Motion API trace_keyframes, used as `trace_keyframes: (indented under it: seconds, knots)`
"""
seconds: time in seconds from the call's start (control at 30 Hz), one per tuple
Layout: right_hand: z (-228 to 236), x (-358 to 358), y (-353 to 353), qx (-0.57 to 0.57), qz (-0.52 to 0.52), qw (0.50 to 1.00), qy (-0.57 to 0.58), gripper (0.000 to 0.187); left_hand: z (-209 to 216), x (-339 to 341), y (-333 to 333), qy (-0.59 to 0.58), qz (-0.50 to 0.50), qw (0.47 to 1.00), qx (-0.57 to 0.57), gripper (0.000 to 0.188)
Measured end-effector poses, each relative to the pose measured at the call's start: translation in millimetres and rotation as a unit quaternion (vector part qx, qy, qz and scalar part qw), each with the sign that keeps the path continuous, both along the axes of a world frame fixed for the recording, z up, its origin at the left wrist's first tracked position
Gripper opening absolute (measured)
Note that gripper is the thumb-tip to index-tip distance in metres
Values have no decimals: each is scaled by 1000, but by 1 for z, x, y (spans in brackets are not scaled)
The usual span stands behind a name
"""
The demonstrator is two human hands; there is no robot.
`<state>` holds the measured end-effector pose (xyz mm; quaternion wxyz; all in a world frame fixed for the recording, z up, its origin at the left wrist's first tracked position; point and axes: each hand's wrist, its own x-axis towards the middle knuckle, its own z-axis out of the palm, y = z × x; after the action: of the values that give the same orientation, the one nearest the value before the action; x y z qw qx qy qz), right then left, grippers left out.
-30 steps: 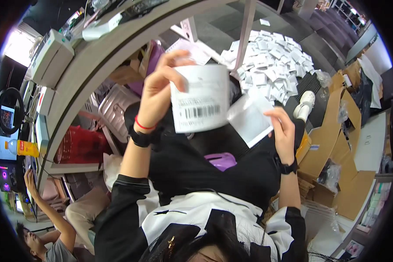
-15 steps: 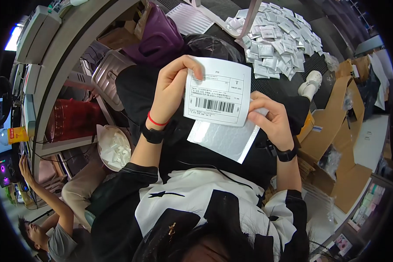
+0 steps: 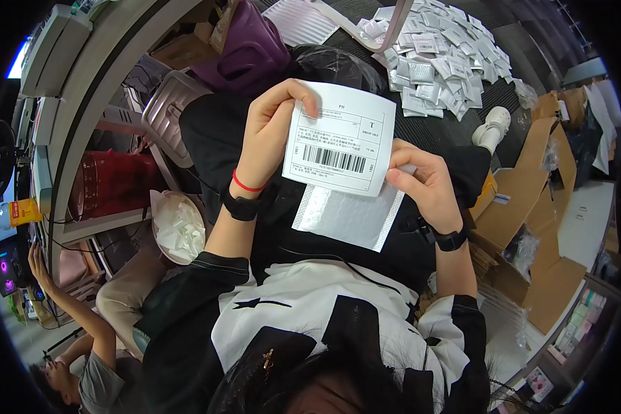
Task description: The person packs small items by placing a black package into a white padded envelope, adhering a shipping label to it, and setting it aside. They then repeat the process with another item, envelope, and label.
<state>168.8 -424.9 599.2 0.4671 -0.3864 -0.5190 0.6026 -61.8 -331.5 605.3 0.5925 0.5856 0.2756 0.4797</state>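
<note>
White label [image 3: 338,141] in left fingers [image 3: 310,105], silver mailer [image 3: 348,214] in right fingers [image 3: 406,182]

Shows 1 barcode [image 3: 334,159], 1 boxed capital letter [image 3: 372,125] and lines of small print [image 3: 332,141] on the white label [image 3: 343,112].

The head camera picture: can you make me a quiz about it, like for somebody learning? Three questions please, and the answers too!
1. Which hand pinches the white label near its upper left corner?
A) right
B) left
C) neither

2. True or false: in this view, the white label hides part of the silver padded envelope.

3. Fill in the colour: the thin wristband close to the left hand is ____.

Key: 1. B; 2. true; 3. red.
</note>
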Motion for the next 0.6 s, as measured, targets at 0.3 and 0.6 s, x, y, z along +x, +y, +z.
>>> trace_keyframes:
  seconds: [0.3,0.6]
  knots:
    - [-2,0,1,17,8,1000,-5,9,-3,1,-1,-8,-1,1000,-10,25]
    - [-2,-1,0,-3,21,1000,-7,10,-3,-2,0,-13,-7,1000,-13,25]
